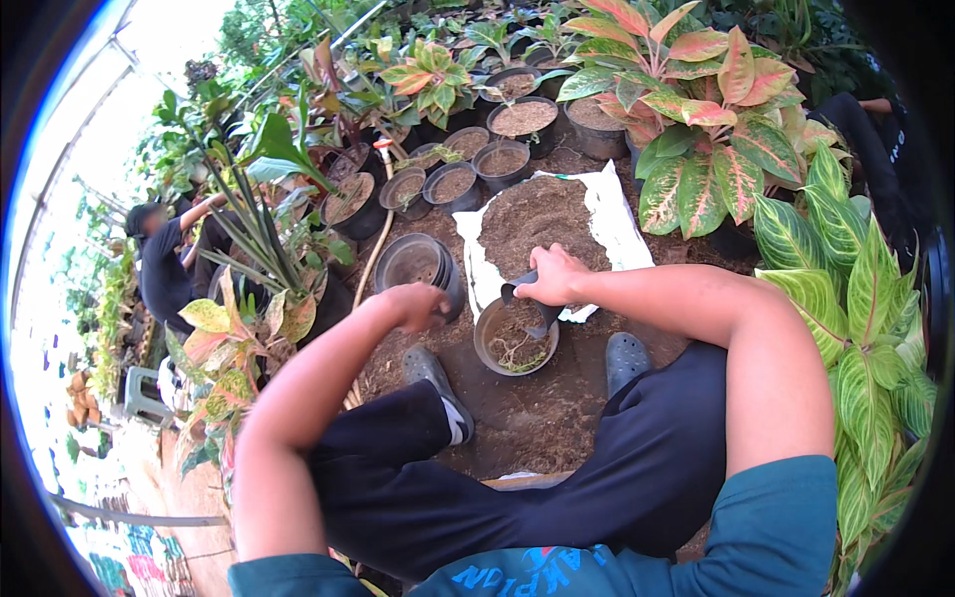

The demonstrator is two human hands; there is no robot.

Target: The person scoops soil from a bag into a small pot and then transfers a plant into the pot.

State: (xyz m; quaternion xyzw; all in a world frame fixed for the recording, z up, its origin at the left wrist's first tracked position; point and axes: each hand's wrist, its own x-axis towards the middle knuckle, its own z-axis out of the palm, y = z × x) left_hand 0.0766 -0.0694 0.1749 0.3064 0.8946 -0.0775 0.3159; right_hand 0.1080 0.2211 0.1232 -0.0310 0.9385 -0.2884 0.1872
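Note:
My right hand [552, 277] is closed around a dark trowel [543, 320], its blade reaching down into a plant pot [484, 343]. That pot stands on the ground between my feet and holds soil, with pale roots or stems and bits of green [517, 348]. Just beyond it lies a heap of brown soil [527, 224] on an opened white sack [617, 224]. My left hand [415, 305] is by the near side of a stack of dark empty-looking pots [453, 284]; its fingers are blurred, and whether they touch the stack is unclear.
Several soil-filled black pots [453, 184] stand beyond the sack. Pink-and-green leafy plants [711, 119] rise at the right, with striped light-green leaves [860, 298] nearer. A thin pipe or hose [376, 249] runs past the pot stack. Another person [164, 259] is at far left; dark clothing [875, 159] shows at right.

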